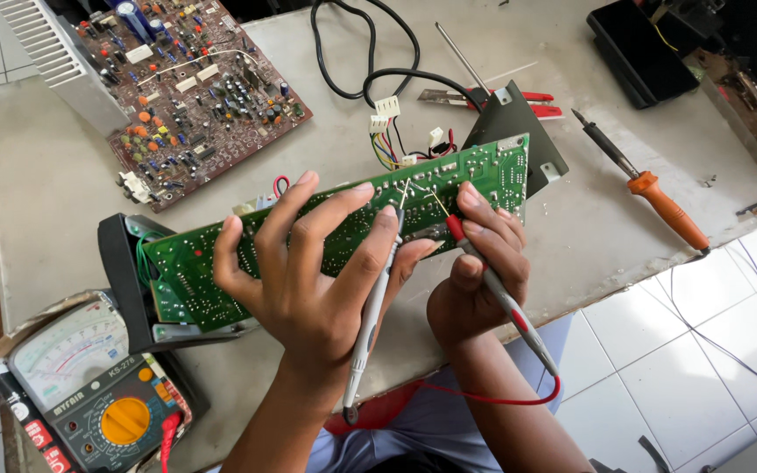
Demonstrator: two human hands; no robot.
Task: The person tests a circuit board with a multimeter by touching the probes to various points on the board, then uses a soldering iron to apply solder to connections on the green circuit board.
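Observation:
A long green circuit board (221, 263) stands tilted on its edge near the table's front, solder side toward me, with black brackets at both ends. My left hand (308, 280) spreads its fingers over the board's middle and holds a grey probe (370, 324) whose tip touches the board. My right hand (479, 271) grips a grey probe with a red collar (505, 302), its tip on the board beside the other one. A red lead (492, 398) trails from it below my wrist.
An analog multimeter (89, 385) with a yellow dial lies at the front left. A brown circuit board with a heatsink (186, 96) is at the back left. A soldering iron with an orange grip (650, 188), black cables (352, 61), red-handled pliers and a black box lie behind and right.

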